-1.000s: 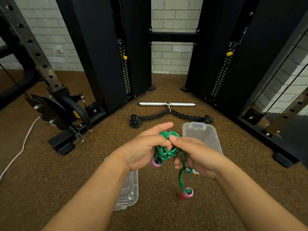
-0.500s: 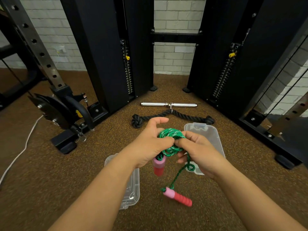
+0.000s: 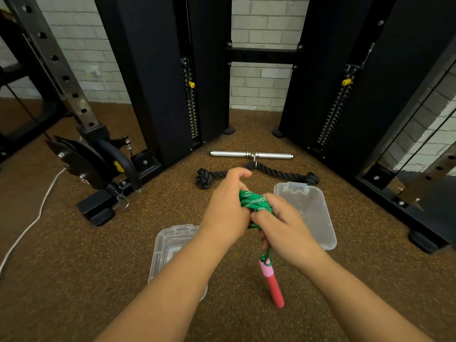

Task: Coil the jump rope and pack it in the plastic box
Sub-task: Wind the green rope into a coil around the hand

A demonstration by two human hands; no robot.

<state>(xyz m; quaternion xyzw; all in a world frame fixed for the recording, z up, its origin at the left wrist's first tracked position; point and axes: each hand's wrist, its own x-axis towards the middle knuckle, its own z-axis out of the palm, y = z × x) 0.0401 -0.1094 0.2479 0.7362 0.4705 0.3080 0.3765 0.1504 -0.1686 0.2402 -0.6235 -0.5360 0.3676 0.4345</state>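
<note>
Lid [image 3: 306, 213], tricep rope [image 3: 278, 172] beyond hands

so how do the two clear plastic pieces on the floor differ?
The clear plastic piece on the left lies nearer the person, partly hidden under the left forearm; the clear plastic piece on the right lies farther away and shows almost whole, only its near-left edge behind the right hand. Which is box and which is lid I cannot tell. Both are transparent, rounded rectangles, and neither holds the rope.
</note>
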